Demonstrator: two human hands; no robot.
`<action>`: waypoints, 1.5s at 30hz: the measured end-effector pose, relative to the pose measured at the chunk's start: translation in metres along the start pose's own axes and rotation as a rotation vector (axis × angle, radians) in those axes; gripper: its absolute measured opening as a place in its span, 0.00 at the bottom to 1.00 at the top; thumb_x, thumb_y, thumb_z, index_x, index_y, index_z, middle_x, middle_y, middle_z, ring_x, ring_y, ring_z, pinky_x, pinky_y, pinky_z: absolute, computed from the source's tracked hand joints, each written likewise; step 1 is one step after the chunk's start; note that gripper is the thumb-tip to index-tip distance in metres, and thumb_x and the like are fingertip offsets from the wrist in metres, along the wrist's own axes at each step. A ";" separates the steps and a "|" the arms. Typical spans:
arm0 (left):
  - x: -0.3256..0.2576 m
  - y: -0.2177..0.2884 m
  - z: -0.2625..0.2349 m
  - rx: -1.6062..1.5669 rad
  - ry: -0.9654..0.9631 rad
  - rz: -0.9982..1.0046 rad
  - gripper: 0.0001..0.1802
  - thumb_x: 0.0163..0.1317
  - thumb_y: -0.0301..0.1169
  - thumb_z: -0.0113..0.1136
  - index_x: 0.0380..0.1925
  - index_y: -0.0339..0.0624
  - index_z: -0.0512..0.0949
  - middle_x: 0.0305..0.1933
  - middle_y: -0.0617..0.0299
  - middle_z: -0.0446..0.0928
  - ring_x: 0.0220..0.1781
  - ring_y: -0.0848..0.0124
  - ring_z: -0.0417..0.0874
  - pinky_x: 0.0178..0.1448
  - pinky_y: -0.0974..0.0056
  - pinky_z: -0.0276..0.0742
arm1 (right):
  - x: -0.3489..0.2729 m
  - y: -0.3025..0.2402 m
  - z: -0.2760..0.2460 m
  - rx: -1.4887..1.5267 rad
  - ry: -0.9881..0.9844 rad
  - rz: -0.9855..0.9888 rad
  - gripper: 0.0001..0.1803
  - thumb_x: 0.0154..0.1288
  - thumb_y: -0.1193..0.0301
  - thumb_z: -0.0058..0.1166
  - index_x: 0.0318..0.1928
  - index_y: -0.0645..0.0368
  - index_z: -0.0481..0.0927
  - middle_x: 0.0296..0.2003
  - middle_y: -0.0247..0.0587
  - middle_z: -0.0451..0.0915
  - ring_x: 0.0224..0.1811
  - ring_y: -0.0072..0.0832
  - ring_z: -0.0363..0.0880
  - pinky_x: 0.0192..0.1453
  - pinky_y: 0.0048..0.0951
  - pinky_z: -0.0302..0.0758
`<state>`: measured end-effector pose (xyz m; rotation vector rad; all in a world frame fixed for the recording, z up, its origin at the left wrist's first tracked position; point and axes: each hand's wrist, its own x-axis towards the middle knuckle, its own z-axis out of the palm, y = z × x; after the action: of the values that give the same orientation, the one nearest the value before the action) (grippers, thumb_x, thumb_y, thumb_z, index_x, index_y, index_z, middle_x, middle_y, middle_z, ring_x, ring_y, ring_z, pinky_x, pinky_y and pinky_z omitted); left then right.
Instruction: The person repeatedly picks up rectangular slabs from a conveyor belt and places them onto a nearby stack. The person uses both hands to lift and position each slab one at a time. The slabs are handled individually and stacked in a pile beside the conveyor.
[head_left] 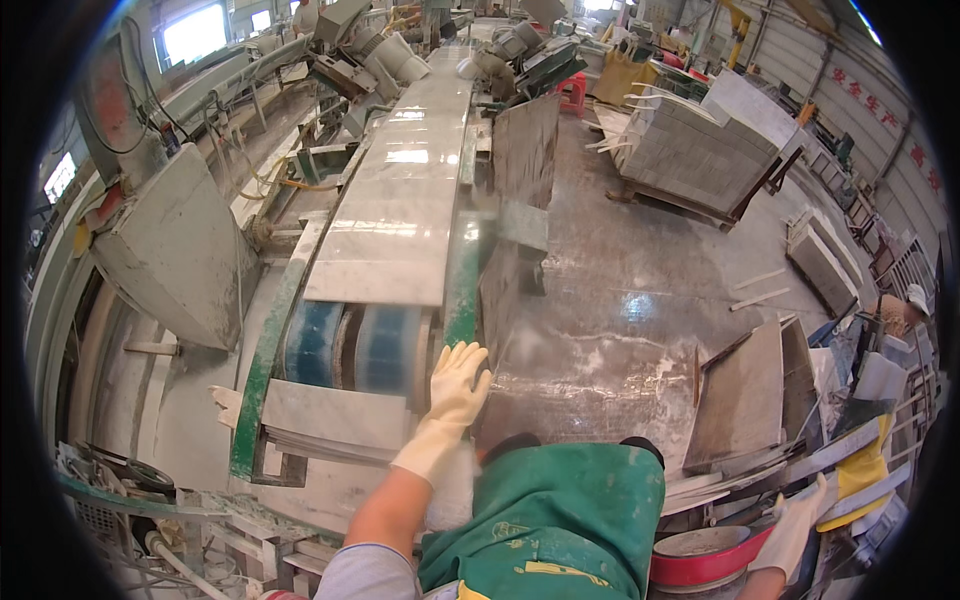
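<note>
My left hand (458,388), in a cream rubber glove, is at the green side rail (463,290) of a conveyor. Its fingers are stretched out and nothing is in them. Just left of it lies a stack of pale stone tiles (335,412) at the conveyor's near end. Beyond the stack show blue rollers or belts (385,345), then a row of glossy white stone tiles (385,240) running away under machine heads. Low at the right, my right hand (792,525), gloved alike, hangs beside a red basin (705,558), fingers extended and holding nothing visible.
A cream glove-like shape (226,405) sits at the left rail. Stone slabs (745,395) lean at the right, and a large stack of slabs (690,150) stands on a pallet farther back. Another person (895,315) is at the far right. The floor (600,330) looks wet.
</note>
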<state>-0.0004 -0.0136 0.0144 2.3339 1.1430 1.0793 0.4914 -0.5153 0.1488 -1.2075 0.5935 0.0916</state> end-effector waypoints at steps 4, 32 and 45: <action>0.009 0.017 -0.006 -0.294 -0.034 -0.329 0.20 0.67 0.38 0.58 0.55 0.41 0.81 0.59 0.48 0.81 0.65 0.51 0.77 0.74 0.54 0.66 | -0.050 0.060 0.084 -0.202 -0.106 0.041 0.49 0.48 0.47 0.67 0.73 0.37 0.64 0.73 0.27 0.62 0.72 0.46 0.59 0.75 0.50 0.51; 0.023 -0.167 -0.070 -1.329 0.682 -1.074 0.20 0.75 0.24 0.38 0.64 0.28 0.63 0.62 0.39 0.72 0.62 0.45 0.78 0.69 0.35 0.75 | -0.220 0.217 0.293 -1.441 -1.411 -1.228 0.37 0.61 0.56 0.59 0.70 0.52 0.72 0.73 0.55 0.65 0.77 0.47 0.59 0.79 0.47 0.60; 0.038 -0.186 -0.048 -1.340 0.649 -1.082 0.19 0.74 0.25 0.39 0.61 0.27 0.64 0.61 0.39 0.73 0.62 0.44 0.78 0.68 0.35 0.75 | -0.034 0.125 0.116 -1.201 -0.780 -0.780 0.32 0.66 0.70 0.58 0.69 0.68 0.69 0.66 0.56 0.73 0.71 0.39 0.69 0.75 0.37 0.64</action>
<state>-0.1204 0.1309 -0.0417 0.2451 1.0321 1.4036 0.4606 -0.3565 0.0847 -2.2908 -0.7815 0.2566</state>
